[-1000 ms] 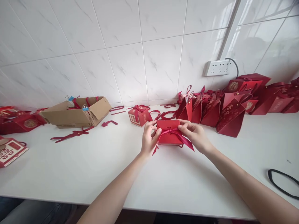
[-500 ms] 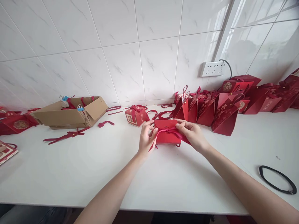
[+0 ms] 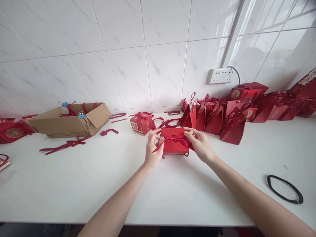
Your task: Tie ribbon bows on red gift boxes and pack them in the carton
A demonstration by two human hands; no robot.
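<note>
In front of me on the white table is a small red gift box (image 3: 174, 150), its top flap facing me. A dark pink ribbon (image 3: 174, 139) is knotted across its front. My left hand (image 3: 154, 148) is closed at the box's left side, fingertips on the upper corner, with one ribbon tail crossing by the thumb. At the upper right corner my right hand (image 3: 198, 143) is closed too, thumb and fingers pinching at the edge where the ribbon runs beneath them. Whether each hand grips ribbon as well as box is partly hidden.
Behind the box stands a ribbon-tied red box (image 3: 142, 124). A cardboard box (image 3: 71, 126) with clips sits left, near ribbon pieces (image 3: 65, 144). Several red gift bags (image 3: 232, 126) line the right back. A black loop (image 3: 285, 189) lies right; a power socket (image 3: 221, 75) is on the wall.
The view has shifted slightly. The left ribbon tail, which hung down past my left hand, now points more sideways to the left. Both hands stay at the box.
</note>
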